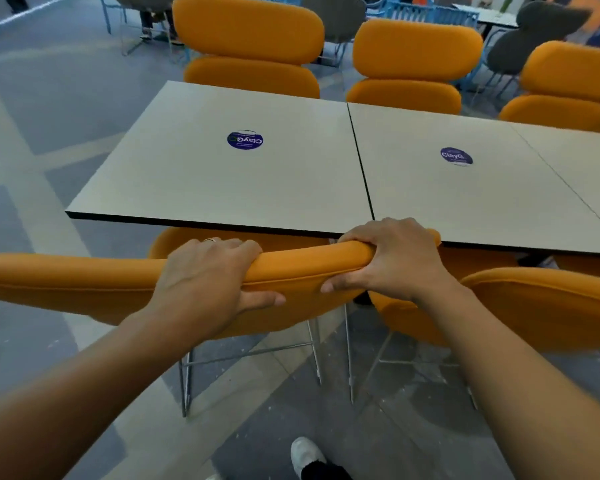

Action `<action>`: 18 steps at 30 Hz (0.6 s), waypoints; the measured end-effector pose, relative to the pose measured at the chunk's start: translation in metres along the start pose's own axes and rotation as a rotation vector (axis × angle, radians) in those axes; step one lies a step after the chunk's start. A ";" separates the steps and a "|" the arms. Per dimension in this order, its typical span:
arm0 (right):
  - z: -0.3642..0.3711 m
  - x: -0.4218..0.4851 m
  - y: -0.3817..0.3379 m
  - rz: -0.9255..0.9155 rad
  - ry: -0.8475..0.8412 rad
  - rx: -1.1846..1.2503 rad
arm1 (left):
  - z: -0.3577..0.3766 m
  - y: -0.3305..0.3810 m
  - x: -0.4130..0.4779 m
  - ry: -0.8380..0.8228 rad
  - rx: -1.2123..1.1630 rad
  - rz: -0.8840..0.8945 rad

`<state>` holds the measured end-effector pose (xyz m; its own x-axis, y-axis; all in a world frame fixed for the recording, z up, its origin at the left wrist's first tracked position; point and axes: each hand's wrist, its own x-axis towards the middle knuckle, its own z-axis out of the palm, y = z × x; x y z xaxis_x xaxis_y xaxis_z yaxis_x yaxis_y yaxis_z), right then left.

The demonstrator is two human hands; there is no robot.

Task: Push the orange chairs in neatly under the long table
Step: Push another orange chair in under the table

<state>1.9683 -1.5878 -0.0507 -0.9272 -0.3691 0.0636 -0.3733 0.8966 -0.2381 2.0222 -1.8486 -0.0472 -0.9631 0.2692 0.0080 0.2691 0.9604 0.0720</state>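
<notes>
Both my hands grip the top of the backrest of an orange chair (84, 282) at the near side of the long table (257, 188). My left hand (208, 282) curls over the rim near its middle. My right hand (392, 261) wraps the rim's right end, close to the table's edge. The chair's seat (174, 239) lies partly under the tabletop. A second orange chair (551, 306) stands just to the right on the same side. Three orange chairs stand along the far side, at left (250, 39), middle (416, 53) and right (575, 74).
The tabletop is made of pale panels with round blue stickers (245, 140). Thin metal chair legs (187, 379) stand on the grey tiled floor. My white shoe (305, 455) is below. Grey chairs (534, 32) and blue-framed furniture (433, 12) fill the background.
</notes>
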 end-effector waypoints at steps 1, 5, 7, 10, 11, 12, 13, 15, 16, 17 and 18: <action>0.000 -0.002 -0.001 0.011 0.025 0.007 | 0.000 -0.002 0.000 -0.002 -0.022 0.010; 0.001 -0.005 -0.007 0.055 0.054 0.033 | -0.002 -0.017 -0.009 0.025 -0.141 0.024; 0.000 -0.005 -0.008 0.076 0.054 0.037 | -0.003 -0.028 -0.017 0.070 -0.169 -0.008; 0.001 -0.004 -0.008 0.089 0.060 0.021 | -0.005 -0.044 -0.029 0.108 -0.117 -0.074; 0.002 -0.004 -0.006 0.091 0.067 0.005 | -0.005 -0.049 -0.034 0.118 -0.089 -0.100; 0.004 -0.004 -0.004 0.091 0.081 -0.015 | -0.006 -0.054 -0.039 0.134 -0.062 -0.131; 0.005 -0.005 -0.003 0.089 0.099 -0.037 | -0.006 -0.058 -0.044 0.151 -0.042 -0.167; 0.007 -0.007 0.000 0.091 0.124 -0.064 | -0.003 -0.066 -0.052 0.180 -0.021 -0.224; 0.008 -0.007 0.000 0.089 0.131 -0.069 | -0.001 -0.069 -0.054 0.202 -0.018 -0.233; 0.008 -0.007 0.001 0.088 0.131 -0.072 | 0.001 -0.072 -0.053 0.235 -0.020 -0.228; 0.009 -0.008 0.001 0.076 0.123 -0.075 | 0.004 -0.072 -0.054 0.278 -0.023 -0.227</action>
<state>1.9751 -1.5859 -0.0604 -0.9478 -0.2711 0.1678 -0.2992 0.9381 -0.1744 2.0551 -1.9317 -0.0570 -0.9656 0.0160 0.2597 0.0503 0.9908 0.1260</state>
